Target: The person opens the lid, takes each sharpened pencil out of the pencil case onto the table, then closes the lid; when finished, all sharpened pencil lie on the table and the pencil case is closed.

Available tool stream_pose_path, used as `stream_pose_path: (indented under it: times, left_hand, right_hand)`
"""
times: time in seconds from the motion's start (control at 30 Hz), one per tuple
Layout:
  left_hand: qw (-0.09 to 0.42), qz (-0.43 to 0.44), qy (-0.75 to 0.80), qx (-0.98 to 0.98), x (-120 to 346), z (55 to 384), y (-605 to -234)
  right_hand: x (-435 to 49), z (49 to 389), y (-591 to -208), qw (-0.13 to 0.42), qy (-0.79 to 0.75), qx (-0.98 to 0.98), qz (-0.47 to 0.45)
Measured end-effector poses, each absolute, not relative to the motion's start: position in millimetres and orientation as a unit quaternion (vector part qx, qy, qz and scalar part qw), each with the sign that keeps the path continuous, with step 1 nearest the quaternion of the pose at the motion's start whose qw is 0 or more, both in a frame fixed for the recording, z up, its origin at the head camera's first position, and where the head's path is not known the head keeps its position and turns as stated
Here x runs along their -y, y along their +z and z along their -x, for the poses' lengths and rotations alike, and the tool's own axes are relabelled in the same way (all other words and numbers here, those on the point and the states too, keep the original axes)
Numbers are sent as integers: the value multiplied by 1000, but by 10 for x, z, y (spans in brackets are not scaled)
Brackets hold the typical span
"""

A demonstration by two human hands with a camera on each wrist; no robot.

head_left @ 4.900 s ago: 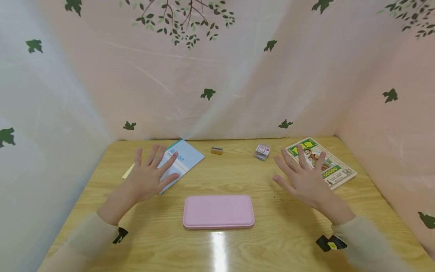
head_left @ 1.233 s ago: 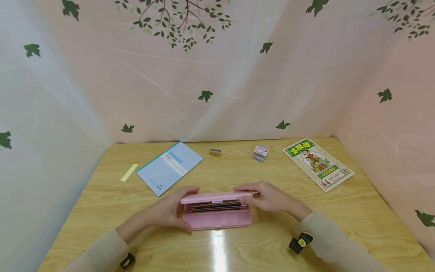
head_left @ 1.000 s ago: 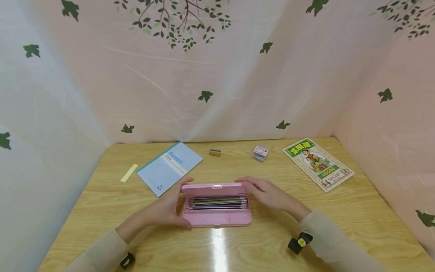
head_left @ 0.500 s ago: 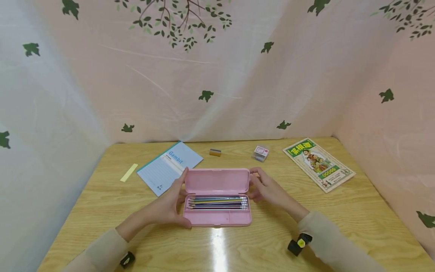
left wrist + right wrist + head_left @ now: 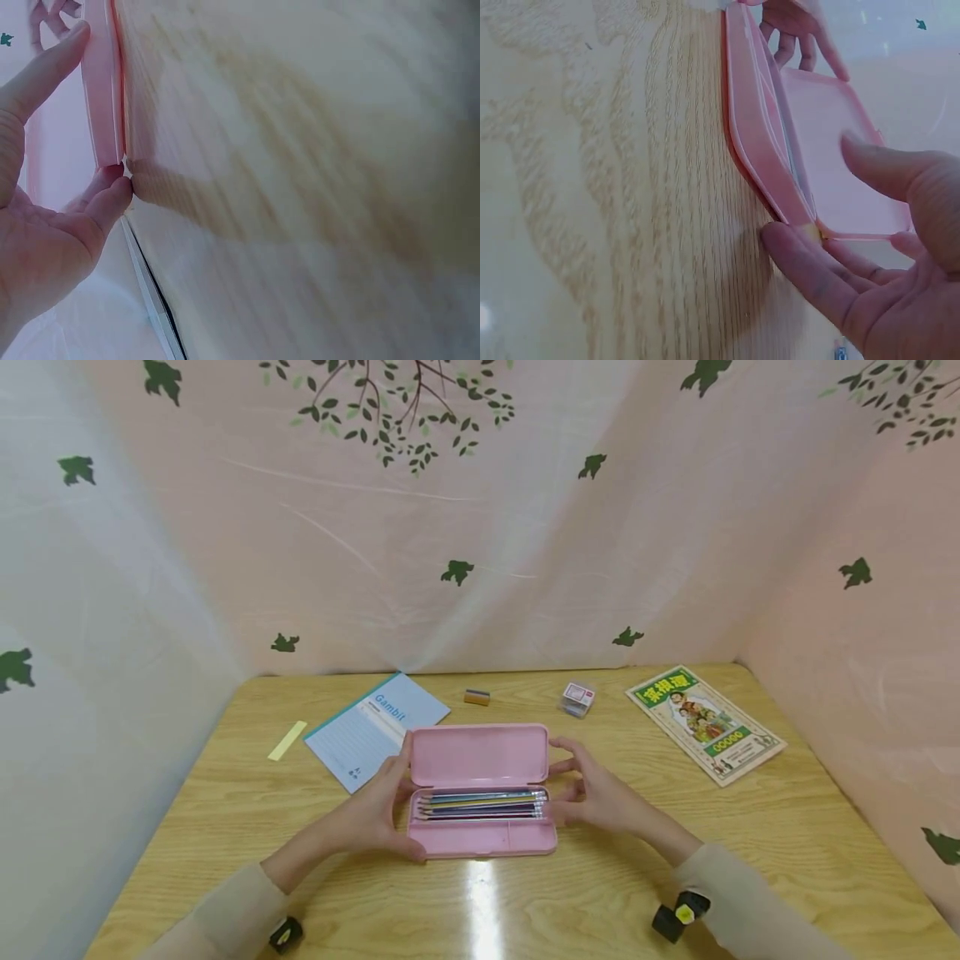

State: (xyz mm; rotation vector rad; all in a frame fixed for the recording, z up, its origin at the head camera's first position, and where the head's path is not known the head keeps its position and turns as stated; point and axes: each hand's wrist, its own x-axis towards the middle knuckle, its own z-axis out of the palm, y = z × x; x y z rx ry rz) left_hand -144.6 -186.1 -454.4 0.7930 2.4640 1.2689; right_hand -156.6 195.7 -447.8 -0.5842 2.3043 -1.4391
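A pink pencil case (image 5: 457, 837) lies on the table with its lid (image 5: 480, 756) folded back. Several pencils (image 5: 480, 807) lie side by side in the rear compartment, the front ones bare. My left hand (image 5: 375, 818) holds the case's left end, thumb at the front corner and fingers at the rear; the left wrist view shows the thumb (image 5: 56, 64) against the pink side. Beside the right end is my right hand (image 5: 603, 797), loosely bent. In the right wrist view its index fingertip (image 5: 784, 236) meets the case's corner and the thumb (image 5: 881, 161) stands off it.
A blue notebook (image 5: 352, 747) lies behind the left hand, a yellow paper strip (image 5: 287, 741) left of it. Along the back are a small orange block (image 5: 477, 697) and a small clear box (image 5: 577, 700) with a white label. A printed booklet (image 5: 705, 722) lies at right.
Both hands came down from apart to the pencil case. Its lid was raised and swung back, uncovering the pencils. Lately the right hand has let the lid go and lowered along the right end.
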Motion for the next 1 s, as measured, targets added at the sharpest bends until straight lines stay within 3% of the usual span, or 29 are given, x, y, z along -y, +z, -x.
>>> stream_pose_path:
  times: [0.2, 0.73, 0.83, 1.0]
  left_hand:
    - [141, -273, 459, -834, 1866, 1462, -4576]
    - [186, -256, 490, -812, 1843, 1511, -4519]
    - [185, -260, 491, -811, 1840, 1516, -4518]
    - [184, -259, 489, -812, 1833, 1527, -4528]
  right_hand:
    - [-1990, 1512, -4478, 204, -435, -840, 251]
    - [-1961, 1495, -4377, 225, -413, -851, 235]
    - [-1962, 1493, -4340, 179, -394, -871, 232]
    - [-1878, 1469, -4237, 29, -333, -905, 263]
